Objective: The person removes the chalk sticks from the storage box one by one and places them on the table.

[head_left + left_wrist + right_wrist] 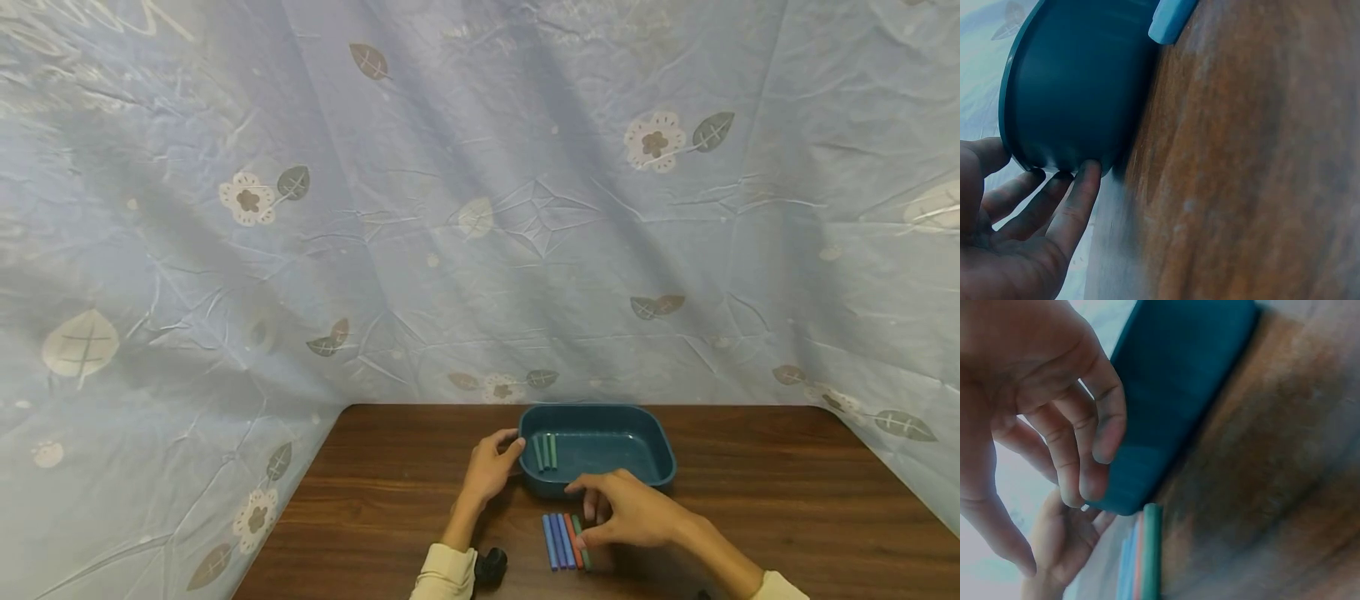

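Note:
A teal container [600,483] stands on the table, with several green sticks [553,452] lying at its left end. My left hand [489,468] touches the container's left end; in the left wrist view its fingertips rest against the teal wall [1079,81]. In front of the container lies a row of sticks: several blue [557,542], red [573,540] and one green [581,542] at the right. My right hand [633,510] hovers over the row's right side, thumb apart from the fingers. The right wrist view shows nothing between them, the green stick [1152,550] below.
A small black object [491,567] lies by the left sleeve. The brown wooden table [390,483] reaches back to a pale patterned cloth [480,283], which hangs behind and at both sides. Part of a dark item [703,595] shows at the bottom edge.

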Demonstrator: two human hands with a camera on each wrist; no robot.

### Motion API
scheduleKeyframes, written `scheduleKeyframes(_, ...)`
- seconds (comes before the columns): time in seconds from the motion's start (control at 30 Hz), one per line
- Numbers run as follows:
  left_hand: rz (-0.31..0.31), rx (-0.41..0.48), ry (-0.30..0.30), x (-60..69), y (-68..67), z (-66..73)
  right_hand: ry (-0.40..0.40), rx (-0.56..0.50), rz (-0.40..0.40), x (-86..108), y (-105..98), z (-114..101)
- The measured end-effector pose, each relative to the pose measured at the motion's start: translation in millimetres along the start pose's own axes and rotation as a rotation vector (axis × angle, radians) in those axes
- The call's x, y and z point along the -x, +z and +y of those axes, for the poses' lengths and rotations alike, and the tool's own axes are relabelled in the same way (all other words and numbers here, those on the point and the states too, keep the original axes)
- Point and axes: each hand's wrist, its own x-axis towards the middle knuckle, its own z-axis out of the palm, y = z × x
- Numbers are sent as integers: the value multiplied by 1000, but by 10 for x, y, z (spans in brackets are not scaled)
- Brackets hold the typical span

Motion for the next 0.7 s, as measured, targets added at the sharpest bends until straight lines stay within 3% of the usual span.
scheduleKeyframes(0.23, 7, -19, -6, 3, -3, -8, -33, -10, 41, -95, -135, -35)
scheduleKeyframes(0.43, -2, -5, -5, 5, -1, -10, -52, -16, 92, -195, -244, 69)
scheduleKeyframes(0.7, 14, -30, -1, 2, -1, 2, 4, -10, 145, -376, -361, 232)
